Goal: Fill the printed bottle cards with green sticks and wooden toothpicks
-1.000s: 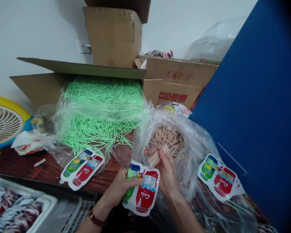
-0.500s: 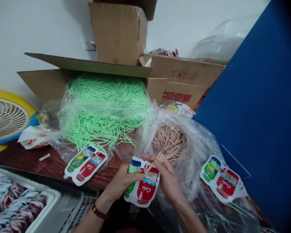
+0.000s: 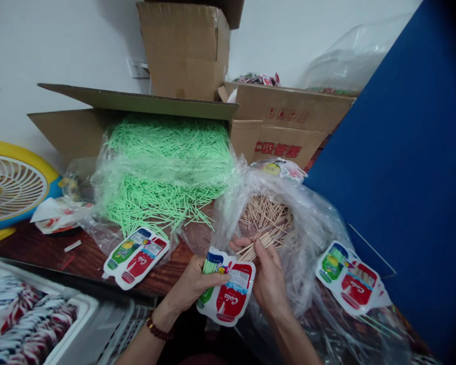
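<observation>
My left hand (image 3: 192, 286) grips a twin bottle-shaped pouch (image 3: 228, 291), green on one side, red cola on the other, with green sticks poking from its green half. My right hand (image 3: 268, 274) pinches a small bundle of tan sticks (image 3: 253, 248) just above the pouch's red half. Behind my right hand lies a clear plastic bag (image 3: 307, 218) holding a heap of tan sticks (image 3: 268, 218).
A cardboard box (image 3: 72, 129) spills green sticks (image 3: 163, 162) in plastic at the left. Spare pouches lie on the wooden table (image 3: 137, 256) and at the right (image 3: 347, 281). A fan (image 3: 11, 185), more boxes (image 3: 285, 126), a blue panel (image 3: 403, 152) and a white crate (image 3: 61, 324) surround them.
My right hand lifted the tan bundle back from the pouch mouth and regripped it. The left hand holds the pouch in nearly the same place.
</observation>
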The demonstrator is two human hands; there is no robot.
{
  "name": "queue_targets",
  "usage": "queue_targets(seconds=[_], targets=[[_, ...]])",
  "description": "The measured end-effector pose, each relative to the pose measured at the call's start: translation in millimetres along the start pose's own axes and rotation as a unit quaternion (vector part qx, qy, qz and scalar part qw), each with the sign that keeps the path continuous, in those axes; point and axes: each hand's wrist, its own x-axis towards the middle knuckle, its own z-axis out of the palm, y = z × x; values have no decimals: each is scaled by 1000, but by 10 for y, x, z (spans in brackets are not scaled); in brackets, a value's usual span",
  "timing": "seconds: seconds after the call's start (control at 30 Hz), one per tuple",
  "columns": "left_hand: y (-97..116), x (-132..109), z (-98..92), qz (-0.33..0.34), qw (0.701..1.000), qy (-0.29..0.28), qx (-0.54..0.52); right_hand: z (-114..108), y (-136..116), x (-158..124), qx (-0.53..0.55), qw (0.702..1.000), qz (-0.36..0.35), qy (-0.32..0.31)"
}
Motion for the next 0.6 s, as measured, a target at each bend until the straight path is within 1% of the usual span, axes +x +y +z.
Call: queue_targets(seconds=[0.2, 0.43, 0.53, 0.6], targets=[[28, -14, 0, -4, 1000, -1, 5, -38, 9, 19, -14, 1000, -24, 1], [25, -14, -2, -1, 1000, -9, 6, 13, -17, -9, -17, 999, -21, 22], [23, -10, -2, -3, 1000, -10, -10, -14, -1, -24, -29, 999, -20, 13], [27, -5, 0, -4, 1000, -12, -19, -48, 7, -32, -51, 998, -21, -5]])
